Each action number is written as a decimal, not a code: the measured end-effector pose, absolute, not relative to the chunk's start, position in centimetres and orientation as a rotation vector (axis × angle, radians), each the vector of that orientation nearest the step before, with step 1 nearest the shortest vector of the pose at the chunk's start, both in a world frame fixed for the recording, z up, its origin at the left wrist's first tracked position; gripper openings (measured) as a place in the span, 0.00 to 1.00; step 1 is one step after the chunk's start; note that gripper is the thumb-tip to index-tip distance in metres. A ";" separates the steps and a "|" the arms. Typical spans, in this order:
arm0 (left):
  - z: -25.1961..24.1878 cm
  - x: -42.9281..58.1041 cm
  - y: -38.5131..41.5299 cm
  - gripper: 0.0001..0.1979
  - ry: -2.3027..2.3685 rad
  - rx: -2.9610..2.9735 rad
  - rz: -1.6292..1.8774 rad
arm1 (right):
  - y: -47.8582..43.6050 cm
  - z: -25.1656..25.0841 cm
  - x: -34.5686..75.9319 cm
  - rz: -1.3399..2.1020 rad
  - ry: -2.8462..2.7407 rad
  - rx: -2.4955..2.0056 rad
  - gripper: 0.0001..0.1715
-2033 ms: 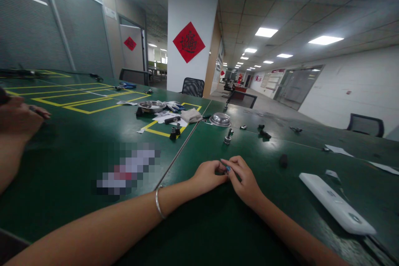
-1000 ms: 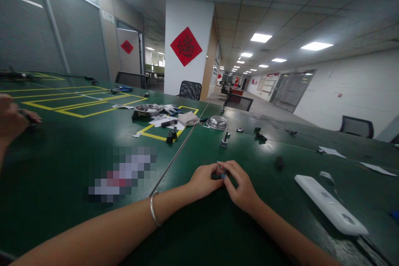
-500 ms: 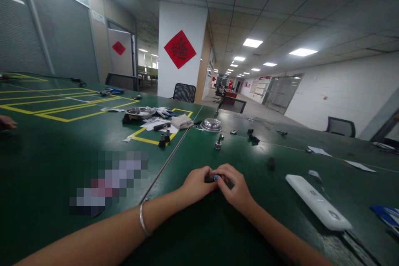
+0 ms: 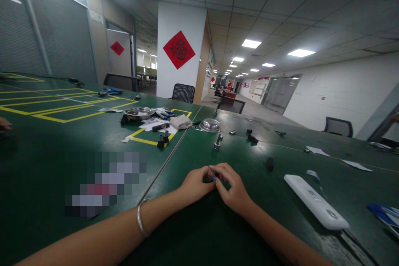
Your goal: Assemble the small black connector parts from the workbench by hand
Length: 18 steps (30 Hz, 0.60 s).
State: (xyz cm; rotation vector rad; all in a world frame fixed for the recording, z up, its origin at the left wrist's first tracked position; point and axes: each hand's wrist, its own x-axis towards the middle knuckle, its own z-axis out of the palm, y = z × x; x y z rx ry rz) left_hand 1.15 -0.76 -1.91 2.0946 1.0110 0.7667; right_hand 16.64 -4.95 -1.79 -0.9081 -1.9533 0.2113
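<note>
Grip for both sides comes together at mid-view: the left hand (image 4: 195, 183) and the right hand (image 4: 230, 186) meet at the fingertips, fingers curled inward, and I cannot tell from my feed whether something small is pinched between them. Just past the fingertips, the nearest loose piece I can make out is a small metal fitting (image 4: 217, 145), upright on the green surface (image 4: 202, 232), with a strip of bare green between it and my fingers. Farther out behind it lies a shiny metal dish (image 4: 210, 125). On my right, a dark cylinder (image 4: 269, 163) stands apart from the right hand, and a long white device (image 4: 315, 202) lies slantwise beyond the right forearm, its cord trailing off its near end; a band of green separates arm and casing. On my left, a seam (image 4: 163, 168) in the surface runs diagonally and passes under the left forearm near a silver bangle (image 4: 141, 218). Across that seam are a pixelated item (image 4: 106, 185), yellow tape (image 4: 145, 141) with black parts (image 4: 161, 141) at its edge, and, at the view's left border, part of another person's hand (image 4: 4, 124).
</note>
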 end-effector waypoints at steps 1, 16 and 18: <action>-2.0 1.2 -0.7 0.07 1.003 2.090 0.770 | -4.9 -1.8 16.6 0.214 -1.959 -0.894 0.20; -1.8 1.2 -0.7 0.05 1.018 2.135 0.750 | -4.8 -2.1 16.6 0.202 -1.946 -0.867 0.19; -1.7 1.3 -0.8 0.05 1.068 2.166 0.721 | -4.6 -2.2 16.6 0.195 -1.938 -0.897 0.16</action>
